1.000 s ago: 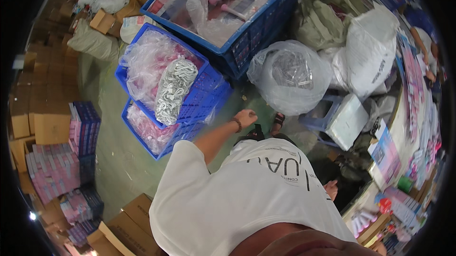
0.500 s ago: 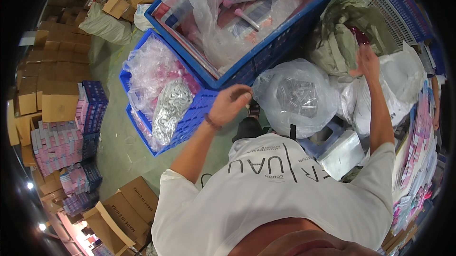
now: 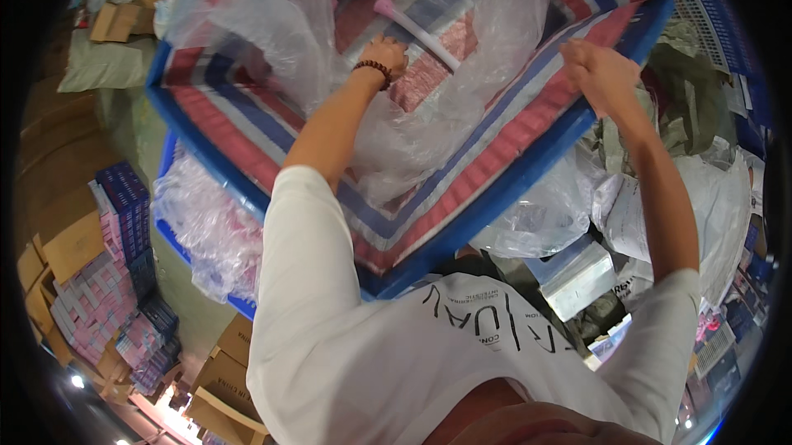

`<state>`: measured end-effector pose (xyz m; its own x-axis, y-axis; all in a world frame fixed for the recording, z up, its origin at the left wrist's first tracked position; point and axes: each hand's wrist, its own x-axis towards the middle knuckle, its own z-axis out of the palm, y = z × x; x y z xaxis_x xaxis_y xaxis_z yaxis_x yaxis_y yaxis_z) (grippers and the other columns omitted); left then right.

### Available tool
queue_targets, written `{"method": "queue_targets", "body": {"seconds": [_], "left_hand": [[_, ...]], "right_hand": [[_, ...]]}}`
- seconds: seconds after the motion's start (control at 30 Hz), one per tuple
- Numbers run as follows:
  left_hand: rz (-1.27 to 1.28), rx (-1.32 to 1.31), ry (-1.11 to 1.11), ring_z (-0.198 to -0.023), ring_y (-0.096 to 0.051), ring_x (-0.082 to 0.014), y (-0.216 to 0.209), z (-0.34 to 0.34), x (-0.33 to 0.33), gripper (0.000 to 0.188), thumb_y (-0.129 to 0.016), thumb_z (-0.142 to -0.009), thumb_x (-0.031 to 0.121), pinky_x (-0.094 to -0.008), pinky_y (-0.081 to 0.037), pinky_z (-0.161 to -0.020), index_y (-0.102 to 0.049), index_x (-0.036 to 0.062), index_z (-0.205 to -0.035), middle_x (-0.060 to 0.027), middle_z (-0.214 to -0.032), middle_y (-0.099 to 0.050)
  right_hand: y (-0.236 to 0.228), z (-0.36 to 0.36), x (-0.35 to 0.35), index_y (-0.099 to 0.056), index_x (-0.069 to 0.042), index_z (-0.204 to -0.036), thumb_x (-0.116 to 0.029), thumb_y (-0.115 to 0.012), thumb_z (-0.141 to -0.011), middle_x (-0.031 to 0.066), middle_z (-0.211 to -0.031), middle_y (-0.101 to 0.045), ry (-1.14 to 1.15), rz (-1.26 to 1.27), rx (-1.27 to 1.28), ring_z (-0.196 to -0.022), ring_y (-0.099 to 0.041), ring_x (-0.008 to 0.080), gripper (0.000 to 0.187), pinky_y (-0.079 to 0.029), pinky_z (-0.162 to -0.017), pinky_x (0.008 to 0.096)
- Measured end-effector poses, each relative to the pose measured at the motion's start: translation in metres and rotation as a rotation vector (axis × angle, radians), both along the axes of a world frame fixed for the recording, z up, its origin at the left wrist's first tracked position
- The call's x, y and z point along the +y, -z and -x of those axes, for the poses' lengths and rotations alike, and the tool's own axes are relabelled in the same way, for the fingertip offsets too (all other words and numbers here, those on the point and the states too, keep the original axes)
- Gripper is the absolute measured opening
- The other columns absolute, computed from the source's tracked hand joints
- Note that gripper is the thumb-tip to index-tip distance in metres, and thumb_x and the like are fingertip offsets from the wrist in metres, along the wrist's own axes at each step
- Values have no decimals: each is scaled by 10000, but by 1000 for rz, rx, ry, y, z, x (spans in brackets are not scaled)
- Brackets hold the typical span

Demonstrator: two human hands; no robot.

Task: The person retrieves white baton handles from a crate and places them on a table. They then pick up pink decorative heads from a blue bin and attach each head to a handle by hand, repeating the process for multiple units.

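My left hand [image 3: 386, 59], a beaded bracelet on its wrist, reaches down into a large blue crate [image 3: 528, 185]. Its fingers point downward beside the clear plastic sheeting [image 3: 280, 28], and their tips are hidden. Near them lies a white stick with a pink head [image 3: 429, 42]; further similar sticks rest toward the far side. A red, white and blue striped liner [image 3: 462, 218] covers the crate's inside and folds over toward the rim. At the crate's right side, my right hand [image 3: 604, 78] has its fingers curled together by the liner's edge; what they hold is hidden.
A smaller blue basket [image 3: 172, 235] with crumpled clear plastic [image 3: 210, 226] stands to the left. Right of me are a clear bag [image 3: 540, 210], a silvery box [image 3: 573, 280] and an olive sack [image 3: 693, 94]. Stacked cartons [image 3: 70, 251] line the far left.
My left hand has gone from outside the crate into it. From beside the olive sack, my right hand has moved to the crate's right edge. The crate now appears closer and larger.
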<state>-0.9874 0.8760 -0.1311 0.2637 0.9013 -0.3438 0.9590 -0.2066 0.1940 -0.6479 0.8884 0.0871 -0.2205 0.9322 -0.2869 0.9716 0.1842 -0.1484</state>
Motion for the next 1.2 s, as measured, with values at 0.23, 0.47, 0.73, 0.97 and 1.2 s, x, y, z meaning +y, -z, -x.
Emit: {"method": "queue_targets", "body": {"seconds": [0.23,0.47,0.73,0.97,1.2], "left_hand": [[614,196,241,-1139,-556,-321,58,60,-7,425,-462,-938,378,-534,-346,-1016,-583,87,-1223,-149,-1227,-600],[806,454,47,-1050,-614,-341,48,188,-39,379,-512,-884,325,-454,-461,-922,-638,73,-1137,-170,-1154,-635],[276,2,-987,-1051,-611,-371,109,206,27,396,-581,-800,293,-423,-480,-904,-666,39,-1092,-203,-1140,-638],[458,-24,-1228,-1196,-519,-340,113,202,-41,733,-627,-748,395,-385,-407,-995,-491,-57,-1308,-245,-1339,-493],[465,-198,-1614,-1102,-575,-321,137,179,-67,824,-699,-684,371,-397,-450,-937,-448,-76,-1329,-208,-1312,-522]], "right_hand": [[9,1,11,-649,-197,-934,-309,-453,-870,7,-666,-644,71,36,-46,-713,-641,267,234,-396,-665,458],[6,3,12,-588,-162,-798,-221,-526,-822,50,-651,-619,53,35,-81,-659,-618,294,89,-390,-616,427],[12,-7,11,-575,-101,-788,-164,-528,-854,65,-653,-591,-7,19,78,-630,-591,250,102,-395,-572,359],[17,-11,11,-537,-59,-765,-121,-529,-878,66,-642,-547,-45,-37,117,-589,-552,242,129,-398,-558,310],[13,-8,11,-549,-70,-761,-208,-532,-886,87,-636,-540,-21,-47,154,-600,-547,289,187,-381,-542,353]]}}
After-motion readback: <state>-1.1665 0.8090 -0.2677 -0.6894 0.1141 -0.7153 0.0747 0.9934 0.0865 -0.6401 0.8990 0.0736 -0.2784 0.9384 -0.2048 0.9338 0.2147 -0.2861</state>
